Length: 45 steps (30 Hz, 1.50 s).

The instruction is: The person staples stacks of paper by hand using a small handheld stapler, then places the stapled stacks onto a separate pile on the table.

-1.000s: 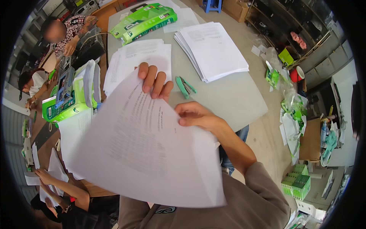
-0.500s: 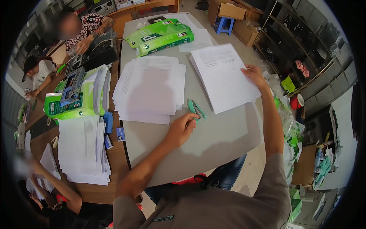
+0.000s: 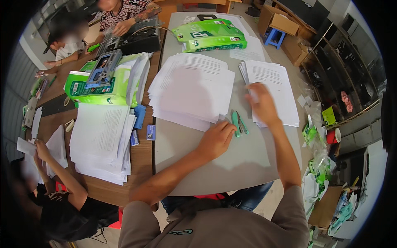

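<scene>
My left hand rests on the grey table with curled fingers beside an open-jawed green stapler; what is under its fingertips is hidden. My right hand, blurred, is over the right paper stack, and its grip is unclear. A wider, uneven paper stack lies centre, just above my left hand. A green paper pack lies at the far end of the table, partly over loose sheets.
At left, a wooden table holds more papers, green packs, a metal part and small blue boxes. Co-workers work along it. Cartons, a blue stool and shelving stand at right.
The sheet held up a second ago is down. My right hand has moved from the right stack's outer edge inward over it. My left hand has come down beside the stapler.
</scene>
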Each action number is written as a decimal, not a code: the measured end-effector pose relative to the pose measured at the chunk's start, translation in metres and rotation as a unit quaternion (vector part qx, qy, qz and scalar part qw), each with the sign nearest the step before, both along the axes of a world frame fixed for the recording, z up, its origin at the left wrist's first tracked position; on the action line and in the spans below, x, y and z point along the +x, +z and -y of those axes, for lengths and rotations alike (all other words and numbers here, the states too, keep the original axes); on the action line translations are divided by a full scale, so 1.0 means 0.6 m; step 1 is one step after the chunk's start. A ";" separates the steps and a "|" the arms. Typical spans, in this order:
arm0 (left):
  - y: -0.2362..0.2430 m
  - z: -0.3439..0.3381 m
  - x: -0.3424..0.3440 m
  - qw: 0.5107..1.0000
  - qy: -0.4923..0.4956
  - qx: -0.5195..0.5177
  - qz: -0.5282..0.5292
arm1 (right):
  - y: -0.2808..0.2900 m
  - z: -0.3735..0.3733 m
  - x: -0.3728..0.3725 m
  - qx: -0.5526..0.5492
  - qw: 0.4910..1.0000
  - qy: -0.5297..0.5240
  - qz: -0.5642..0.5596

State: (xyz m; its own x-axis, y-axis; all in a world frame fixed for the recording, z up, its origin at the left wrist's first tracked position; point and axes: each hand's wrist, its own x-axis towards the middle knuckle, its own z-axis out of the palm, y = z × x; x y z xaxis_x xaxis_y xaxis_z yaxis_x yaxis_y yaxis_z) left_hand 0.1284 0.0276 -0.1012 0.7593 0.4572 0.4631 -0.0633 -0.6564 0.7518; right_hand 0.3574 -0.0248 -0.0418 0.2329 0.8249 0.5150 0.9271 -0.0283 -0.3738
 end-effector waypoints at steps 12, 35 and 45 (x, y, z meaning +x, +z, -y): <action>0.028 -0.246 -0.085 0.920 0.339 0.183 -0.065 | -0.089 -0.111 -0.118 -0.022 0.981 -0.116 -0.155; 0.276 -0.161 -0.059 0.951 0.109 -0.288 -0.035 | 0.083 -0.113 -0.306 0.191 0.973 0.023 -0.130; 0.247 -0.101 -0.171 0.956 0.147 -0.220 0.125 | 0.090 0.066 -0.283 0.283 0.946 -0.129 -0.087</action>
